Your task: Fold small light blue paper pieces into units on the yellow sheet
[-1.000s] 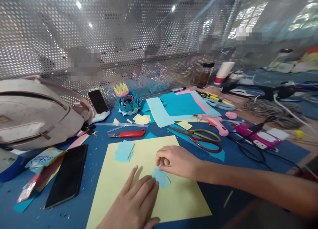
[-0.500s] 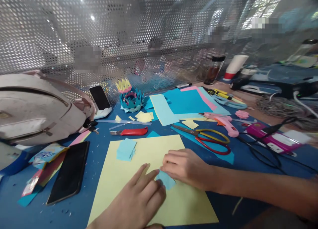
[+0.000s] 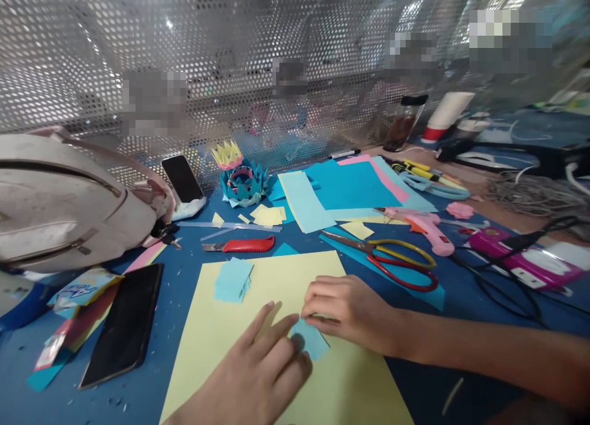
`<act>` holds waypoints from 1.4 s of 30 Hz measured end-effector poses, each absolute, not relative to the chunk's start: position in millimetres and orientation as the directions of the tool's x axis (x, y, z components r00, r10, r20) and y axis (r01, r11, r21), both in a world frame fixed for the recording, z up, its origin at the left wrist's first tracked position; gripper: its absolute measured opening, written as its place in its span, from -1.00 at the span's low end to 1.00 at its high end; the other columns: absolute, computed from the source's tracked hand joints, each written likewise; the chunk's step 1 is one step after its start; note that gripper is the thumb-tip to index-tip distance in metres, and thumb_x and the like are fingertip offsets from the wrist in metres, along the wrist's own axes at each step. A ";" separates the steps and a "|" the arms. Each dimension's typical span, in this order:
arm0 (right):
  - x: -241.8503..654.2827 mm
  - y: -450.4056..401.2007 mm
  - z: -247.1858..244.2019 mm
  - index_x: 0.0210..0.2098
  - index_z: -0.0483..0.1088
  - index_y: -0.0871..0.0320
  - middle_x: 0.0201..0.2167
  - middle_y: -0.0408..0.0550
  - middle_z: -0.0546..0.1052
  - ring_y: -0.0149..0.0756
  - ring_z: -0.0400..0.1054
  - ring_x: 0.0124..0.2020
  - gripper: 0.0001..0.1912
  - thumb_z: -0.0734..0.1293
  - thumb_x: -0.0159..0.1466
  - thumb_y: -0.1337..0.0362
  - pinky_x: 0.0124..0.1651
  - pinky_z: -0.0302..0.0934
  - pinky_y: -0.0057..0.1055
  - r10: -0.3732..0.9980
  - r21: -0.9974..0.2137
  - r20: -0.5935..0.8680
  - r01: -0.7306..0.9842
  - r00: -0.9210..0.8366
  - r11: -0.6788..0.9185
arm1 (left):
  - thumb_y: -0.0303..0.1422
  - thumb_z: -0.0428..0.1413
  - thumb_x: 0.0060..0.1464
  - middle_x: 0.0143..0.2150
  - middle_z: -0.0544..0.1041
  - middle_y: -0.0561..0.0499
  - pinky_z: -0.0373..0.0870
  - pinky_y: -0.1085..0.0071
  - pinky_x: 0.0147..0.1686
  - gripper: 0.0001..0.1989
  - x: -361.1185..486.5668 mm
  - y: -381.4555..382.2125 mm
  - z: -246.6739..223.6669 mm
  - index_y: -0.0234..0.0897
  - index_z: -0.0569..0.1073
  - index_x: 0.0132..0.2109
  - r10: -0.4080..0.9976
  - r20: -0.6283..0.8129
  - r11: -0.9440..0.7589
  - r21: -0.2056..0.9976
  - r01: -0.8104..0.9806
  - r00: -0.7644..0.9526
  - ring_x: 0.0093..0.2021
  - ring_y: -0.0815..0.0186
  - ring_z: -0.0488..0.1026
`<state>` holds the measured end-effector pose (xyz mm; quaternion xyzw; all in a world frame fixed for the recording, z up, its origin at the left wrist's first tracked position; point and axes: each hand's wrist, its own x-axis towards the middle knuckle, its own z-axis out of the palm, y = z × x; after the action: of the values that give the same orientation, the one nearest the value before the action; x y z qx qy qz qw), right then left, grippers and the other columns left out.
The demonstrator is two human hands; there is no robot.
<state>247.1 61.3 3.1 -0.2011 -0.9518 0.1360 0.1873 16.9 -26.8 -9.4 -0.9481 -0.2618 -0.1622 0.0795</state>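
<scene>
A small light-blue paper piece [image 3: 314,341] lies on a large pale-yellow sheet [image 3: 193,345] in front of me. My left hand [image 3: 265,366] rests over its left side, palm down, fingers apart and the index finger stretched out. From the right, my right hand [image 3: 343,308] has its fingers curled and pinched at the top edge of the same piece. The fingertips partly cover the paper there. A stack of similar light-blue pieces [image 3: 233,280] sits on the sheet's upper left, touched by neither hand.
Beyond the sheet lie a red utility knife [image 3: 249,245], scissors [image 3: 369,248], a pink glue gun [image 3: 431,228] and coloured paper [image 3: 354,188]. A folded paper lotus [image 3: 243,184] stands near the perforated metal screen. A phone [image 3: 124,326] and a backpack [image 3: 69,210] are at left.
The view has shifted slightly. Both hands stay at the light-blue piece, and a little more of its lower right side shows between them.
</scene>
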 end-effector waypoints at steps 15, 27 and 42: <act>248.5 61.0 10.2 -0.27 0.46 0.20 -0.41 -0.08 0.45 -0.32 0.21 -0.38 -0.69 0.11 0.42 0.48 -0.44 -0.04 -0.33 0.187 0.028 0.307 0.205 -0.933 0.978 | -0.46 0.08 0.27 -0.21 0.55 0.04 -0.13 -0.06 0.40 -0.92 21.8 -21.5 -18.8 -0.30 0.48 -0.15 0.411 0.464 -0.836 -0.151 0.527 0.785 0.15 0.07 0.44; 248.6 53.0 22.1 -0.43 0.41 0.20 -0.41 -0.07 0.44 -0.32 0.24 -0.33 -0.75 0.25 0.39 0.32 -0.31 0.05 -0.35 0.460 -0.264 0.134 0.416 -0.878 0.870 | -0.37 0.06 0.31 -0.06 0.53 -0.06 -0.01 0.05 0.38 -0.81 16.9 -24.4 -9.1 -0.36 0.47 -0.02 0.422 0.344 -0.853 -0.163 0.495 0.839 0.25 0.00 0.33; 228.1 47.4 20.0 -0.33 0.36 0.15 -0.32 -0.17 0.51 -0.37 0.36 -0.31 -0.95 0.32 0.29 0.35 -0.37 -0.03 -0.43 0.610 -0.389 0.008 0.559 -0.793 0.732 | -0.19 -0.03 0.37 -0.06 0.60 -0.11 0.03 0.06 0.38 -0.56 7.2 -33.1 2.2 -0.48 0.46 0.11 0.430 0.428 -0.872 -0.031 0.489 0.795 0.04 0.14 0.51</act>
<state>228.1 47.4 20.0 -0.3149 -0.9282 0.1866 0.0674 7.2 -33.1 2.2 -0.9447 -0.2431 -0.2084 0.0702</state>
